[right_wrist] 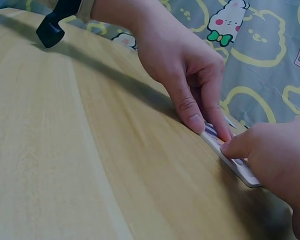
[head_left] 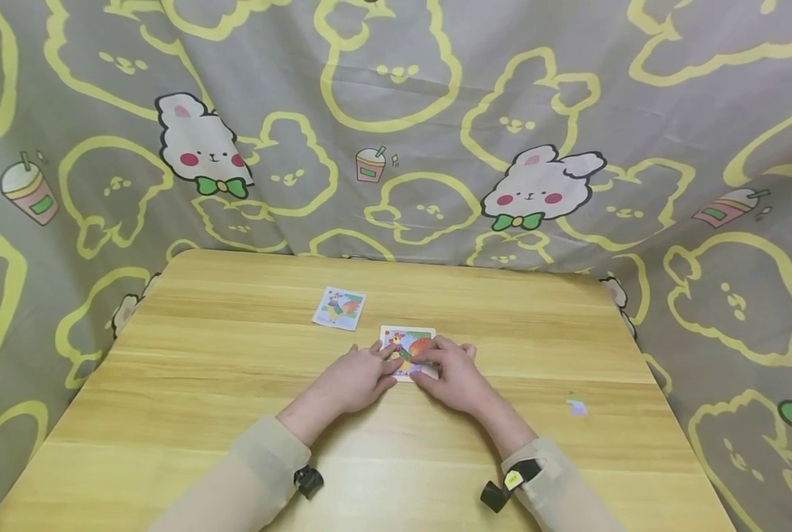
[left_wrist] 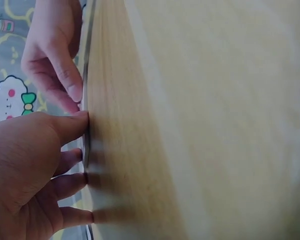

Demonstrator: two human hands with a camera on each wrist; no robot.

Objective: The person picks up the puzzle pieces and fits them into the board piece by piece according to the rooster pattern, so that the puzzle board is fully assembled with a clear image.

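A small square picture puzzle [head_left: 423,334] in a white-edged tray lies mid-table, showing a colourful rooster. My left hand [head_left: 356,378] rests at its left side, index finger over the picture and thumb at the near edge. In the right wrist view the left hand [right_wrist: 177,62] touches the tray's front corner. From the right, my right hand [head_left: 459,375] reaches over the puzzle with bent fingers, its fingertips on the picture and its thumb by the near edge. Whether these fingers pinch a piece is hidden. The left wrist view has both hands close together at the tray's thin edge.
A card [head_left: 339,309] with a matching rooster picture lies behind and left of the puzzle. Small loose pieces [head_left: 577,405] lie at the right of the wooden table [head_left: 236,310]. A patterned grey curtain [head_left: 396,148] hangs behind the table and along its sides.
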